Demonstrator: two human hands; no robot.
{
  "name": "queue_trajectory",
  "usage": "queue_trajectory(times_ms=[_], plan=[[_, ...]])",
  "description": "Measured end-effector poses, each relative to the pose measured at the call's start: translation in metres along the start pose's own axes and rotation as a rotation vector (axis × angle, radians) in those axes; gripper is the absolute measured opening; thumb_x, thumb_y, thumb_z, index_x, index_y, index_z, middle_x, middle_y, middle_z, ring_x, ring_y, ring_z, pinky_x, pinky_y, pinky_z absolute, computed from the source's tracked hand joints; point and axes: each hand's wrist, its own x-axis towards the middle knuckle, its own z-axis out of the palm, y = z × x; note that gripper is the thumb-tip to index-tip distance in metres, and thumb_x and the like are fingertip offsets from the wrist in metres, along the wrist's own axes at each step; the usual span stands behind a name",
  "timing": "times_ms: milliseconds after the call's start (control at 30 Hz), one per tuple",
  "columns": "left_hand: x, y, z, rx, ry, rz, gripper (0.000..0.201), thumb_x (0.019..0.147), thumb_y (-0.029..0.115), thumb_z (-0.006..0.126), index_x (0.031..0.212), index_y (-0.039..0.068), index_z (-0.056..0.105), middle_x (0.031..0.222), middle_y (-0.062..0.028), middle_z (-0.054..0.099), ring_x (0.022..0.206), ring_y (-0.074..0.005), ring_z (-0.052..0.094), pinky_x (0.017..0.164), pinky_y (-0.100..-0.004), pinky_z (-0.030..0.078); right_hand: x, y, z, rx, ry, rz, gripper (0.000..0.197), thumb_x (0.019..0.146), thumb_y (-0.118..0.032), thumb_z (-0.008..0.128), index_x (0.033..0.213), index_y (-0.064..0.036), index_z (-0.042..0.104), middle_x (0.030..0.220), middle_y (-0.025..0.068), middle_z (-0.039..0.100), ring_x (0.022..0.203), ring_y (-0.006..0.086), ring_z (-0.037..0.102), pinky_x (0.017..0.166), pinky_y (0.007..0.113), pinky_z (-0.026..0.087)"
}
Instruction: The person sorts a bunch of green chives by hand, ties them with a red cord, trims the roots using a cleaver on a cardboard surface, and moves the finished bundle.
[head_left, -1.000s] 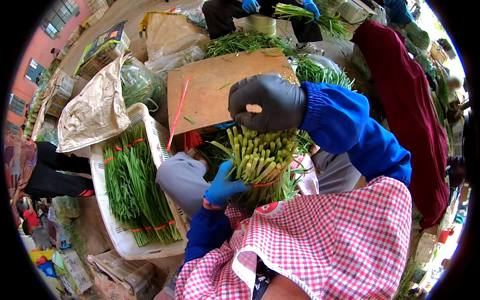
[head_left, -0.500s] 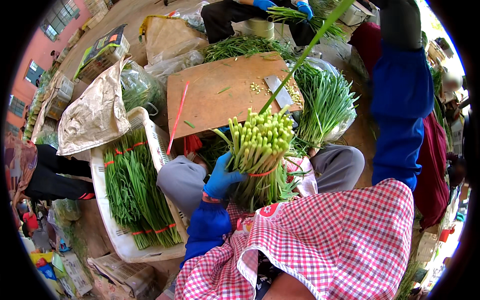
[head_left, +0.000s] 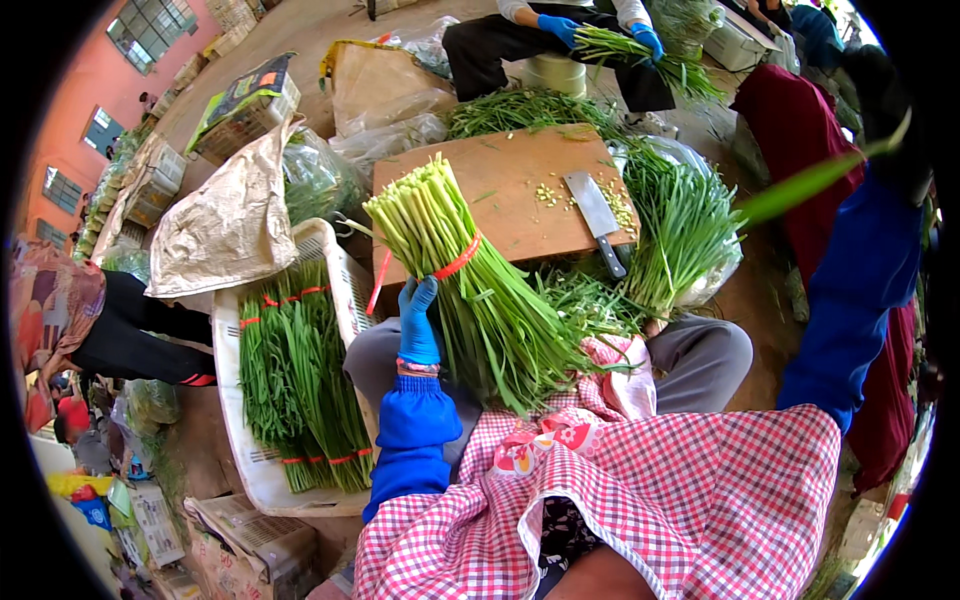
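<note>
My left hand (head_left: 417, 325), in a blue glove, grips a thick bundle of green stalks (head_left: 470, 280) tied with a red band (head_left: 458, 262). The bundle leans over my lap with its pale cut ends up and to the left, in front of a wooden cutting board (head_left: 510, 190). My right arm, in a blue sleeve, is raised at the right rim. There my right hand (head_left: 895, 120), in a dark glove, holds a single blurred green stalk (head_left: 800, 185), well away from the bundle.
A cleaver (head_left: 597, 215) lies on the board beside a loose heap of greens (head_left: 680, 230). A white crate (head_left: 330, 250) on my left holds tied bundles (head_left: 290, 370). Another person's blue-gloved hands (head_left: 560, 25) work on greens at the far side. Someone sits at the left (head_left: 120, 330).
My right hand lifted off the bundle's top and swung up to the right, drawing out one stalk. The bundle tipped from end-on to leaning left, and the board and cleaver came into view.
</note>
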Motion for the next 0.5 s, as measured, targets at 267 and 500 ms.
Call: queue_trajectory(times_ms=[267, 500], plan=[[0.001, 0.031, 0.005, -0.001, -0.072, 0.024, 0.052, 0.080, 0.031, 0.065, 0.118, -0.002, 0.052, 0.107, -0.0077, 0.060, 0.092, -0.0162, 0.058, 0.082, -0.0291, 0.047, -0.008, -0.089, 0.111, 1.082, -0.527, -0.333, 0.051, 0.086, -0.034, 0.057, 0.117, 0.0061, 0.050, 0.109, 0.0201, 0.059, 0.089, 0.0256, 0.062, 0.077, 0.034, 0.050], [-0.027, 0.005, 0.032, -0.037, -0.150, -0.134, 0.038, 0.081, 0.016, 0.064, 0.114, 0.000, 0.054, 0.103, -0.0047, 0.060, 0.088, -0.0137, 0.057, 0.081, -0.0270, 0.045, -0.019, -0.135, 0.207, 0.903, -0.685, -0.169, 0.043, 0.078, -0.022, 0.068, 0.117, -0.0067, 0.056, 0.100, 0.0106, 0.065, 0.088, 0.0241, 0.062, 0.079, 0.034, 0.048]])
